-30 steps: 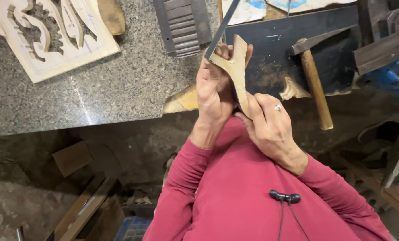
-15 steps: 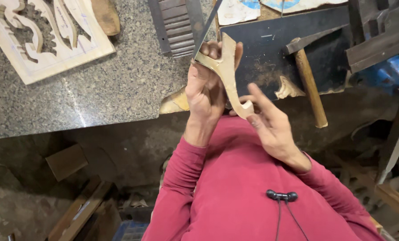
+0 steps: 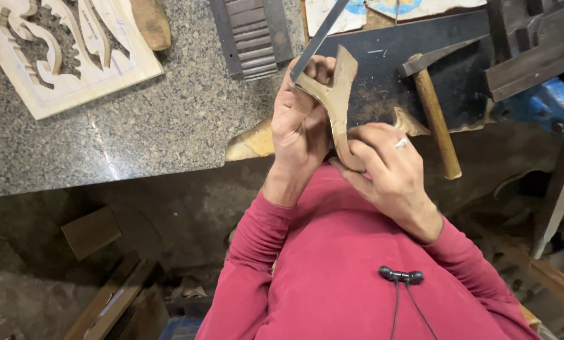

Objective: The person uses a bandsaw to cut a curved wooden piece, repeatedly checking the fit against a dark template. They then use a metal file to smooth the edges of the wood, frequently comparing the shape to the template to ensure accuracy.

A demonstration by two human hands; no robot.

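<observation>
A curved, forked piece of pale wood [image 3: 340,104] stands upright in front of my chest, held between both hands. My left hand [image 3: 299,129] wraps around its upper fork from the left. The lower end of a thin flat metal file [image 3: 320,39] lies against those fingers and slants up to the right. Whether the left hand also grips the file, I cannot tell. My right hand [image 3: 389,170], with a ring on one finger, is closed on the bottom end of the wood.
A speckled granite slab [image 3: 168,119] carries a carved openwork panel [image 3: 61,50] at top left and a ribbed dark block [image 3: 250,34]. A hammer [image 3: 436,123] lies on a dark metal plate [image 3: 383,56]. A blue vise [image 3: 546,101] is at right. Wood offcuts [image 3: 90,232] lie on the floor.
Both hands and the wooden piece have tilted slightly. My right hand has shifted its fingers higher on the lower end. The file stays against the upper fork.
</observation>
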